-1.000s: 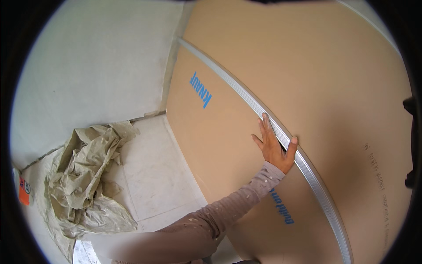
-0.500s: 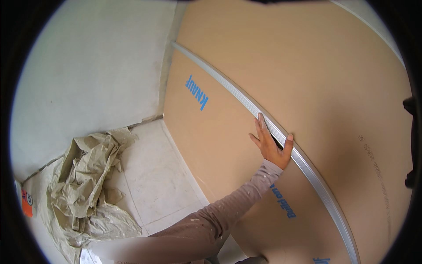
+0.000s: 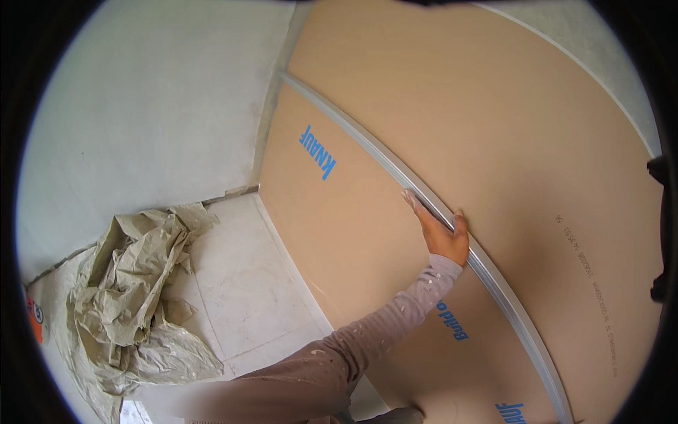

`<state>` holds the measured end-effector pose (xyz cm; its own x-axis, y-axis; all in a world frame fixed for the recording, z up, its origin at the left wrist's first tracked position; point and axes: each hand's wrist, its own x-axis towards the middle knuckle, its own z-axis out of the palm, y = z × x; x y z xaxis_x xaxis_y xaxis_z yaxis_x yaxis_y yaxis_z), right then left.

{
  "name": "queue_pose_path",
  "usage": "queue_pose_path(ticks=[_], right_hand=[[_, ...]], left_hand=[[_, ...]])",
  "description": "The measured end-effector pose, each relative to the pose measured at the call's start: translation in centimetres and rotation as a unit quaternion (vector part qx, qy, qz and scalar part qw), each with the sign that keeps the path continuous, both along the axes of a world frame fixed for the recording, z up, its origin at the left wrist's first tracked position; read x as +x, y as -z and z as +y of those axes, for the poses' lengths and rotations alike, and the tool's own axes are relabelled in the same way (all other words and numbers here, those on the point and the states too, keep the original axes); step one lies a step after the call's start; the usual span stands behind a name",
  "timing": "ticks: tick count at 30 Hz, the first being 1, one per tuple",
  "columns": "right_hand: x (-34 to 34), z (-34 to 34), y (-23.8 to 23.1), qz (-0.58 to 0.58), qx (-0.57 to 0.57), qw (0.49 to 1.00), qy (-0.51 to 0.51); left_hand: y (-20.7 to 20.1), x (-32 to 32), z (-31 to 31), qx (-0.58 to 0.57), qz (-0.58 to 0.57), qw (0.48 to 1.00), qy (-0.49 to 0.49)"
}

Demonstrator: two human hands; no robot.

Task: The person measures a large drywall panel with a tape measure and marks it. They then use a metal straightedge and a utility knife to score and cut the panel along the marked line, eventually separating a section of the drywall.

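A long, silvery metal profile (image 3: pixel 508 298) runs slantwise across a big brown plasterboard sheet (image 3: pixel 522 127) with blue print. My left hand (image 3: pixel 445 239) grips the profile near its middle, thumb on the right side and fingers along the left side. Its fingertips point up and to the left. The profile's far end reaches the wall corner, and its near end runs off the lower edge of the view. My right hand is out of sight.
On the tiled floor (image 3: pixel 240 297) at the left lies a crumpled beige sheet (image 3: pixel 127 290). An orange object (image 3: pixel 35 321) shows at the far left rim. A pale wall (image 3: pixel 155 106) meets the plasterboard at the back left. Something dark shows at the lower edge.
The profile has turned about its length, so its slotted face no longer shows. My left hand's fingers have drawn in from lying spread across it to gripping it.
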<state>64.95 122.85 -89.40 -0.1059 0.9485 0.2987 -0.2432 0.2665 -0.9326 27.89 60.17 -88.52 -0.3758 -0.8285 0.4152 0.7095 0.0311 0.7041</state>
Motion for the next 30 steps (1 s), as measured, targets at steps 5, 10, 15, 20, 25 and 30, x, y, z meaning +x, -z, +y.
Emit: queue_pose_path(ticks=[5,10,15,20,25,30], right_hand=[[-0.9,-0.9,-0.2,0.026,-0.022,0.999,-0.009],[-1.1,-6.5,-1.6,-0.054,0.057,0.997,0.016],[-1.2,-6.9,-2.9,-0.078,-0.036,0.996,0.025],[0.1,5.5,0.7,-0.168,0.182,0.968,0.025],[-0.7,6.7,2.1,-0.021,0.102,0.994,-0.009],[-2.4,0.6,0.3,0.067,0.041,0.996,-0.040]], left_hand=[[0.8,-1.5,0.0,-0.024,-0.017,0.999,-0.015],[2.0,-1.8,-0.3,0.001,0.060,0.998,0.034],[2.2,-2.1,-0.4,0.050,0.060,0.995,0.061],[1.6,-1.9,-0.5,-0.016,0.028,0.999,0.030],[1.5,-2.5,-0.7,-0.035,-0.030,0.999,0.021],[1.4,-4.2,0.3,0.049,-0.063,0.997,0.007]])
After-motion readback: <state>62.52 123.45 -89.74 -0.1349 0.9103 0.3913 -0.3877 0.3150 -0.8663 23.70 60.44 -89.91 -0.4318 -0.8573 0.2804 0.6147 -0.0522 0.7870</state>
